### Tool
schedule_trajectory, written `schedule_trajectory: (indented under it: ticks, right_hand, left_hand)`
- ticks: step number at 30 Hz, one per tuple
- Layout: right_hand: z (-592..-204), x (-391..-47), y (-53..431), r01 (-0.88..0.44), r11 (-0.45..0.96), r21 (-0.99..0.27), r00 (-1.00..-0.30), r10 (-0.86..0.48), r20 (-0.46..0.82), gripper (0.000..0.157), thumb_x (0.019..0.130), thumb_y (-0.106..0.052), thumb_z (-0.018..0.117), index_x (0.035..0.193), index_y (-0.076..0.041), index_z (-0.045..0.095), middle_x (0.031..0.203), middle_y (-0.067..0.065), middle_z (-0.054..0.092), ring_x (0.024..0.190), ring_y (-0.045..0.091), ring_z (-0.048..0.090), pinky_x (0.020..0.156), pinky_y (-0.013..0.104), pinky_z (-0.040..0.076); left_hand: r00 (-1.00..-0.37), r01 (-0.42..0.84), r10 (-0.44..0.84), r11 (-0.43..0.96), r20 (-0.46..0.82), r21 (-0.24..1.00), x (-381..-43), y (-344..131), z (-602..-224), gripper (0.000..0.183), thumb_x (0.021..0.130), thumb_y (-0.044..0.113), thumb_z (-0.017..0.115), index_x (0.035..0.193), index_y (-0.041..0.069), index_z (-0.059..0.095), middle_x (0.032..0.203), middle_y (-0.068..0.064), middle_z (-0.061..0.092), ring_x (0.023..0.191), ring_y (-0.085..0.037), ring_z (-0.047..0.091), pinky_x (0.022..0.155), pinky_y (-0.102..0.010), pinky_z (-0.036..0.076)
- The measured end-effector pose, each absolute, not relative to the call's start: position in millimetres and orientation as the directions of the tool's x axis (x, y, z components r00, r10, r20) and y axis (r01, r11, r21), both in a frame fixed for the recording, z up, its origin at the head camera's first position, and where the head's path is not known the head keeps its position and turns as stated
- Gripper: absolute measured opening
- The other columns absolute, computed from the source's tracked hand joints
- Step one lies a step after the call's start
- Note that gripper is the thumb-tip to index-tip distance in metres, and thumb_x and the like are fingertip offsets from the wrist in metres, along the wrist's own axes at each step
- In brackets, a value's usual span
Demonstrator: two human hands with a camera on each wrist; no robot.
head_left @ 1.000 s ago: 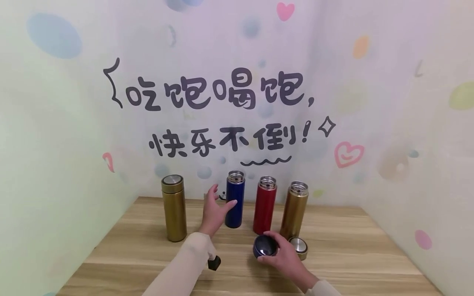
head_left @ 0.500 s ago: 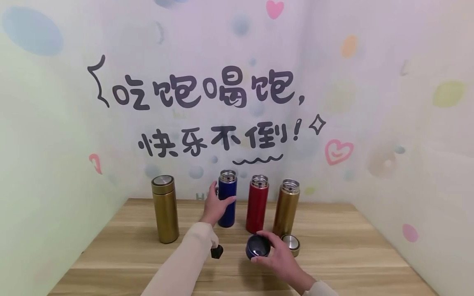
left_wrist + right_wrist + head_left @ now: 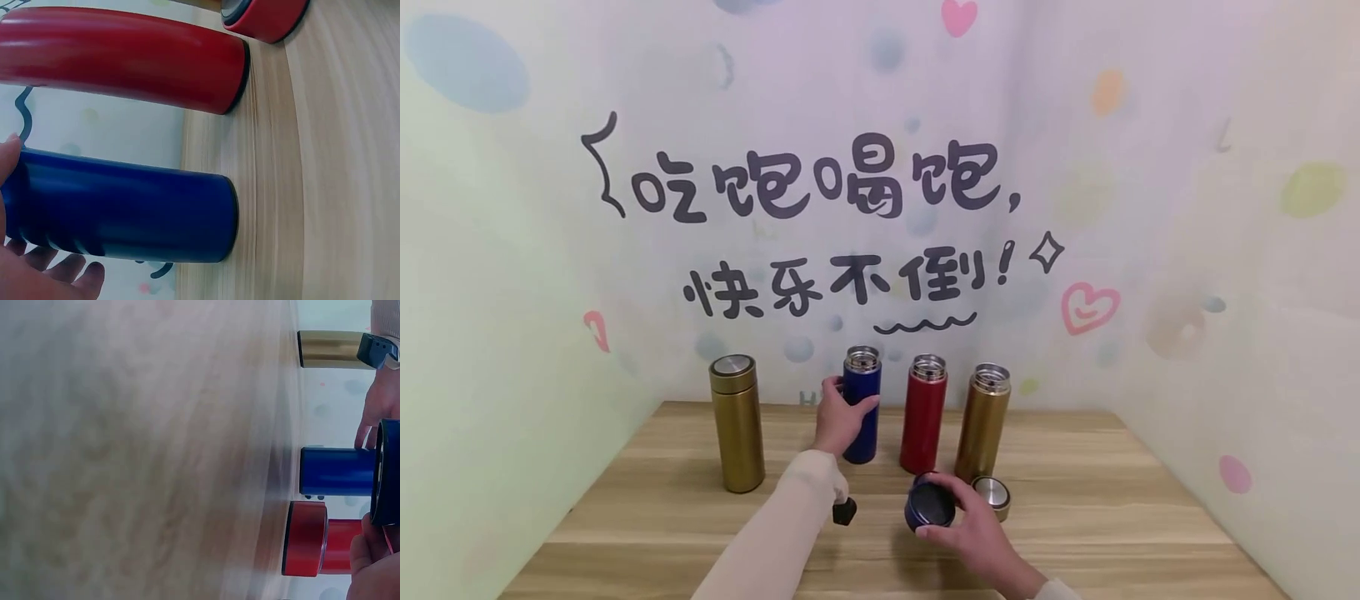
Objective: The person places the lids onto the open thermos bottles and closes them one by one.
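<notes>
My left hand (image 3: 841, 419) grips the upright, lidless blue thermos bottle (image 3: 862, 429), thumb across its near side and fingers round the other side. In the left wrist view the bottle's base (image 3: 219, 219) stands on the wood. My right hand (image 3: 970, 529) holds a dark blue lid (image 3: 930, 507) above the table, thumb and fingers at its rim. Its dark inside faces the head camera. In the right wrist view the lid (image 3: 387, 475) overlaps the blue bottle's upper part. A red lid (image 3: 305, 537) sits on the table, mostly hidden by the blue lid in the head view.
On the wooden table (image 3: 640, 533) a lidless red bottle (image 3: 923, 425) and a lidless gold bottle (image 3: 983, 425) stand right of the blue one. A gold lid (image 3: 992, 497) lies before them. A lidded gold bottle (image 3: 737, 437) stands left. Printed walls (image 3: 820, 83) enclose the table.
My left hand's fingers have closed in behind the blue bottle. The blue lid has tilted slightly in my right hand. The head view has shifted a little.
</notes>
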State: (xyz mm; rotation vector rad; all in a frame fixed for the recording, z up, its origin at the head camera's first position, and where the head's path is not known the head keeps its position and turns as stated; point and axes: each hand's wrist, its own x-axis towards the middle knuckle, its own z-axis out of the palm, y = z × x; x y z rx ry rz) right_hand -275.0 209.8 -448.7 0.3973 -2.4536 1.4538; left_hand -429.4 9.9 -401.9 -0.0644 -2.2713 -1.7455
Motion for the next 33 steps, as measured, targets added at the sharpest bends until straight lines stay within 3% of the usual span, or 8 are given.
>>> schedule_trajectory:
  ticks: [14,28,33]
  right_hand:
    - [-450,-279,212,-0.319,0.441,-0.839,-0.943,-0.057,0.329,0.066,0.07,-0.022,0.088,0.128,-0.008,0.059,0.129,0.015,0.058,0.122,0.038,0.051,0.102,0.059,0.037]
    - [-434,-284,199,-0.338,0.345,-0.876,-0.929,0.028,0.369,0.064,0.074,-0.017,0.086,0.13,-0.008,0.058,0.13,0.014,0.058,0.122,0.03,0.052,0.1,0.043,0.044]
    - [-430,-286,195,-0.371,0.297,-0.88,-0.916,0.036,0.399,0.062,0.077,-0.015,0.083,0.132,-0.005,0.056,0.133,0.016,0.056,0.125,0.032,0.05,0.101,0.045,0.043]
  left_hand:
    - [-0.951,0.234,-0.113,0.353,0.289,0.906,-428,4,-403,0.08,0.079,0.033,0.082,0.143,0.007,0.041,0.135,-0.019,0.053,0.12,-0.036,0.053,0.1,-0.058,0.041]
    - [-0.933,0.311,-0.084,0.299,0.35,0.902,-412,-6,-414,0.08,0.079,0.039,0.081,0.143,0.009,0.043,0.135,-0.016,0.054,0.12,-0.035,0.054,0.099,-0.059,0.041]
    - [-0.923,0.341,-0.083,0.271,0.375,0.9,-405,-8,-417,0.079,0.078,0.039,0.081,0.142,0.01,0.045,0.133,-0.015,0.055,0.118,-0.034,0.055,0.096,-0.058,0.044]
